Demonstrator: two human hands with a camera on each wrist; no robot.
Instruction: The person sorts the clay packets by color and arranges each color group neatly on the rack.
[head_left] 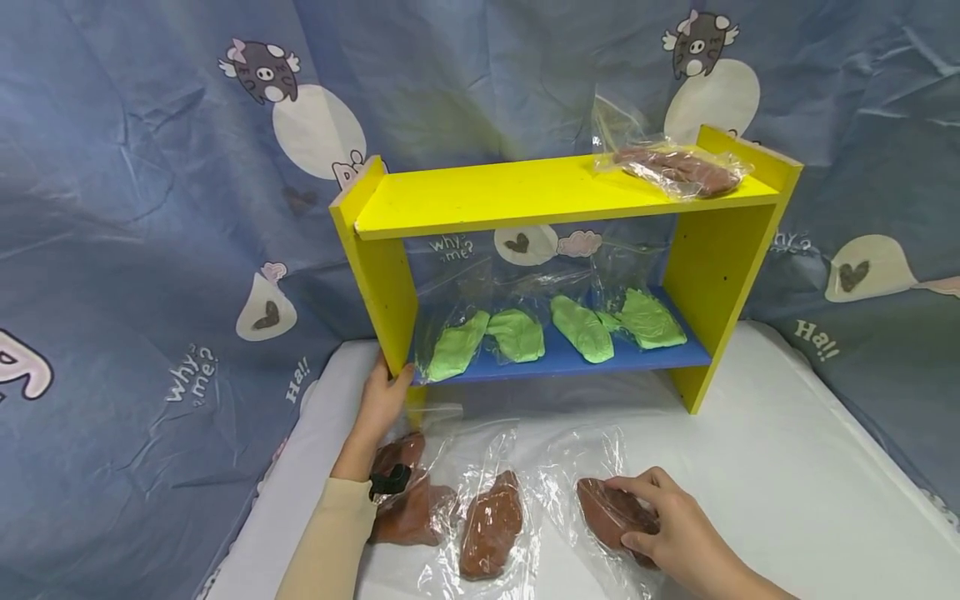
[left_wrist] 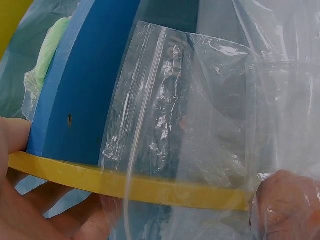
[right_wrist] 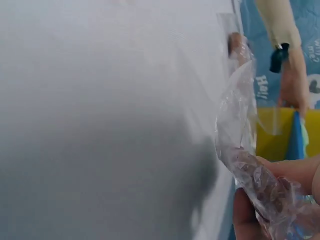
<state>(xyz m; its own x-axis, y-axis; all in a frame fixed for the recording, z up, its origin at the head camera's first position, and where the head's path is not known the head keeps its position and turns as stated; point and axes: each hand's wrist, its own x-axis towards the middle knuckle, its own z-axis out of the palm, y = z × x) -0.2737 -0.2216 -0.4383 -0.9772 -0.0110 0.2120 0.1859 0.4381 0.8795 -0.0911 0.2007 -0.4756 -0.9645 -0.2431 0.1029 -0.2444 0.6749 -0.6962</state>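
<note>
My left hand (head_left: 382, 406) grips the left side panel (head_left: 378, 292) of a small yellow shelf unit, near the blue lower board (head_left: 553, 360). In the left wrist view, the thumb and fingers lie on opposite faces of the yellow panel (left_wrist: 125, 186). With thumb and fingers, my right hand (head_left: 682, 529) pinches a clear plastic bag holding a brown item (head_left: 606, 510), low over the white surface. The right wrist view shows this bag (right_wrist: 260, 185) crumpled between thumb and fingers. Exactly what the brown item is cannot be told.
Bagged brown pieces (head_left: 491, 529) lie in front of the shelf, some partly behind my left forearm. Several bagged light green items (head_left: 581, 329) stand along the blue board. Another bagged brown item (head_left: 682, 172) lies on the yellow top, at right. A patterned blue curtain (head_left: 165, 208) hangs behind.
</note>
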